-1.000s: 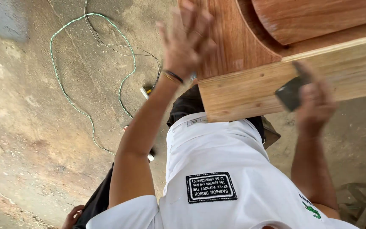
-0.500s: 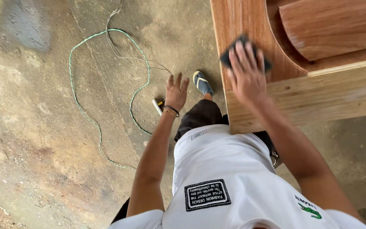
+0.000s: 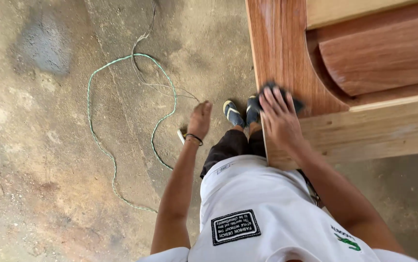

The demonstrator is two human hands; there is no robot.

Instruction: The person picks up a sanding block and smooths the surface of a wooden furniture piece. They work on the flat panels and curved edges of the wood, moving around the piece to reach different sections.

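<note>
My right hand (image 3: pixel 279 119) presses a dark sanding pad (image 3: pixel 273 90) flat against the reddish-brown panel (image 3: pixel 286 53) of a wooden furniture piece, close to its left edge. Below the panel runs a pale unfinished wooden rail (image 3: pixel 378 128). A curved reddish board (image 3: pixel 383 53) lies to the right of the panel. My left hand (image 3: pixel 199 119) hangs free beside my hip with the fingers loosely together and nothing in it; a dark band circles its wrist.
A green cord (image 3: pixel 92 126) loops over the rough concrete floor (image 3: pixel 39 160) on the left, with thin grey wires (image 3: pixel 143 73) crossing it. My feet in blue sandals (image 3: pixel 233 114) stand next to the furniture's left edge.
My right hand with the pad has slid down the reddish panel toward the pale rail. My left hand has dropped and its fingers have drawn together. The view has shifted upward.
</note>
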